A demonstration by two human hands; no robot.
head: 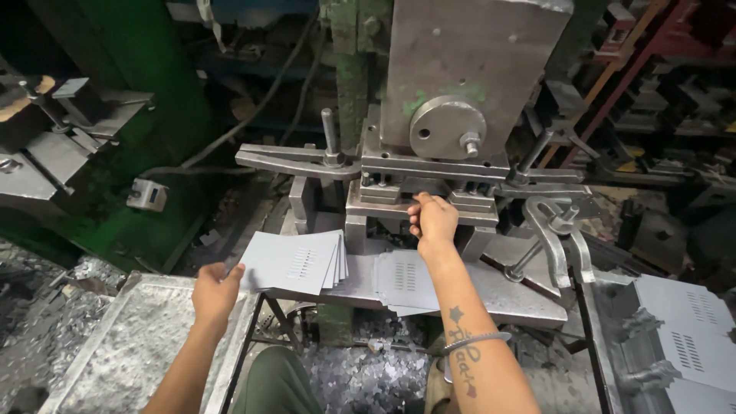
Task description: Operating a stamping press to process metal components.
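Left hand (217, 287) grips stacked sheets (295, 262); right hand (433, 220) fingers curl into the press die (418, 192).

No packages, labels, signs, screens in view (only bare metal)

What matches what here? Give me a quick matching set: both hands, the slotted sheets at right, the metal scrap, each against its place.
1. left hand
2. right hand
3. slotted sheets
4. metal scrap

A. in the tray at lower left
B. at the press die opening
C. on the fanned stack of grey sheets
D. stacked at far right

Pairs: 1-C, 2-B, 3-D, 4-A
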